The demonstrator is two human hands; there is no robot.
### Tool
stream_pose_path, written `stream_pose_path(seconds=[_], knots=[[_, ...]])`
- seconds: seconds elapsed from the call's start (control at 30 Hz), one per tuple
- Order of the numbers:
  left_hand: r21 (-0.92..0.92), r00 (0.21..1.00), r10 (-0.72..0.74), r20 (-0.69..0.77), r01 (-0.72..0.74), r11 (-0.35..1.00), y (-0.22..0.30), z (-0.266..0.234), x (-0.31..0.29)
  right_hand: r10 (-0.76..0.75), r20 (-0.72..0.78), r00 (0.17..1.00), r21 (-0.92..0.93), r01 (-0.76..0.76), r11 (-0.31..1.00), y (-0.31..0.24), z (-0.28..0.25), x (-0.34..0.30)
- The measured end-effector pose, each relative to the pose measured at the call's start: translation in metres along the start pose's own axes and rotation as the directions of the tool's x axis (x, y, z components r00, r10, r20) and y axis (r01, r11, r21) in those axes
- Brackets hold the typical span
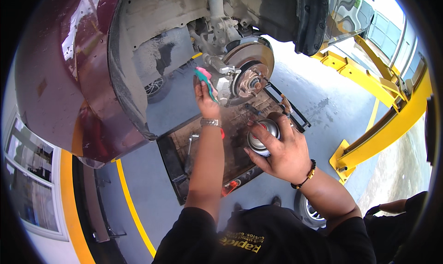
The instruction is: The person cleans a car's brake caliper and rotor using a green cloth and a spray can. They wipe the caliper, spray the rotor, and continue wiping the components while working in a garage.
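Held up beside the brake caliper [223, 87] is a pink and teal cloth [206, 82], with the fingers of my left hand [207, 102] closed round it. To the right, my right hand [286, 151] grips a spray can [262, 137] from above. Its index finger bends over the can's top at the nozzle. The rust-brown brake disc [258, 51] and its hub with wheel studs [253, 81] stand exposed under the raised car's wheel arch. Between the can and the hub there is a gap. The palm side of my left hand is partly hidden.
A black-framed cart [173, 160] below carries a metal wrench [191, 143] and an orange-red tool [230, 188]. The maroon car body [87, 93] hangs at left, a yellow lift post [392, 130] stands at right. A wheel [308, 208] and another person's arm [392, 207] are at lower right.
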State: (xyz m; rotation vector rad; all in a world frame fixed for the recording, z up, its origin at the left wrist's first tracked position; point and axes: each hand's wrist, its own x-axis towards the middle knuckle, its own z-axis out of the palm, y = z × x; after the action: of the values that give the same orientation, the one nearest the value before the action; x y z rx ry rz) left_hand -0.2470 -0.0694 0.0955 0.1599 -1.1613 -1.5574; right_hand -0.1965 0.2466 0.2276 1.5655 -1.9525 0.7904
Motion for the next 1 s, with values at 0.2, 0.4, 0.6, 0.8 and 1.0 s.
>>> stream_pose_path(seconds=[0.2, 0.4, 0.6, 0.8, 1.0], knots=[[0.054, 0.995, 0.095, 0.042, -0.097, 0.994, 0.036, 0.020, -0.097, 0.075, 0.091, 0.993, 0.054, -0.080, 0.995, 0.013, 0.014, -0.027], [0.726, 0.684, 0.694, 0.224, -0.592, 0.349, 0.067, 0.045, -0.045, 0.076, 0.095, 0.993, 0.115, -0.087, 0.990, 0.031, 0.011, -0.036], [0.763, 0.547, 0.683, 0.483, -0.646, -0.022, 0.025, 0.056, -0.035, 0.085, 0.015, 0.996, 0.169, -0.087, 0.982, 0.046, -0.003, -0.046], [0.721, 0.661, 0.331, 0.674, -0.687, -0.097, 0.024, -0.017, -0.080, 0.078, 0.183, 0.980, 0.105, -0.099, 0.990, 0.063, -0.027, -0.085], [0.883, 0.881, -0.068, 0.468, -0.469, 0.008, 0.031, -0.102, -0.144, 0.157, 0.157, 0.975, 0.175, -0.183, 0.967, 0.099, -0.015, -0.139]])
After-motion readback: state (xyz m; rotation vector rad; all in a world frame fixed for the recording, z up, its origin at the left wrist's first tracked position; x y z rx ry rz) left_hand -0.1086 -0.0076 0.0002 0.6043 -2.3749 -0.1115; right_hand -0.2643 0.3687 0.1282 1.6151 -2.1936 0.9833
